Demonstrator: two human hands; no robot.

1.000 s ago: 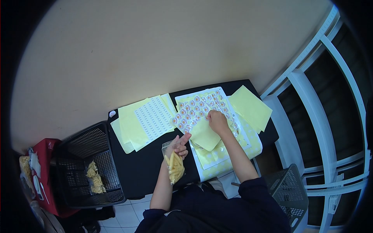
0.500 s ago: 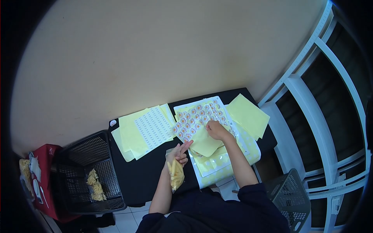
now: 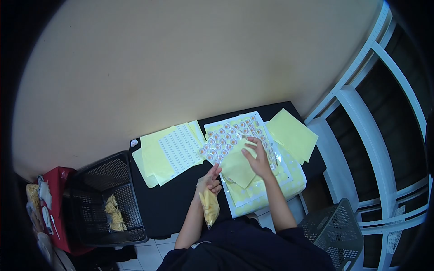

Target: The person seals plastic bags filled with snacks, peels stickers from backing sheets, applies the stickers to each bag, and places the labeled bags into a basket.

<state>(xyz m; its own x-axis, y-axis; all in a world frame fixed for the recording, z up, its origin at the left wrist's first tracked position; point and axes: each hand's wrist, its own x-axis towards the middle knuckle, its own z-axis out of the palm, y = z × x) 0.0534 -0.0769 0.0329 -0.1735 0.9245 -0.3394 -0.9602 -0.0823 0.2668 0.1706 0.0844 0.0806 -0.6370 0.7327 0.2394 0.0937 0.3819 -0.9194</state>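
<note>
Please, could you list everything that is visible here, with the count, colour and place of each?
Table: one, black, centre
Yellow sheets: several, table's left and right
Printed sheet: one, pale with blue marks, left stack
Sticker sheets: several, white-orange round stickers, centre
Round item: one, whitish, table's far left corner
Black basket: one, left
Yellowish pieces: uncounted, in that basket
Red surface: one, far left, bearing bags
Grey basket: one, lower right
Frame: one, white, right
Wall: one, beige, behind
Clear bag: one, yellow contents, at left hand
Left hand: one, beside sticker sheets
Right hand: one, over sticker sheets
</note>
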